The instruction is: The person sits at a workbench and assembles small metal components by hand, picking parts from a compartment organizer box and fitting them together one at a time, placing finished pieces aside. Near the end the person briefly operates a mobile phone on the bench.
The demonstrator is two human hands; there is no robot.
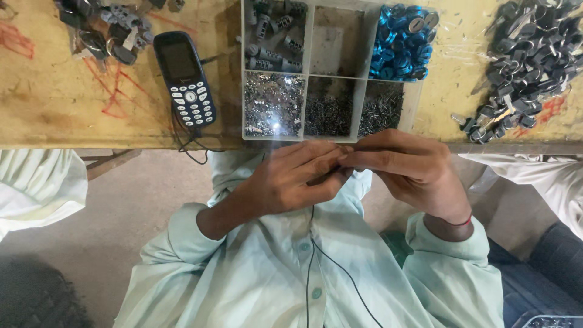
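My left hand and my right hand meet over my lap, just below the table edge. Their fingertips pinch together around a small dark part that is mostly hidden between them. Right above the hands sits a clear plastic compartment tray. It holds grey metal cylinders, shiny small metal bits, tiny dark pins and blue round caps. One upper middle compartment looks almost empty.
A dark blue keypad phone lies left of the tray, its black cable hanging over the yellow table's edge. Dark key-like parts are piled at the far right and top left. Other people's light sleeves show at left and right.
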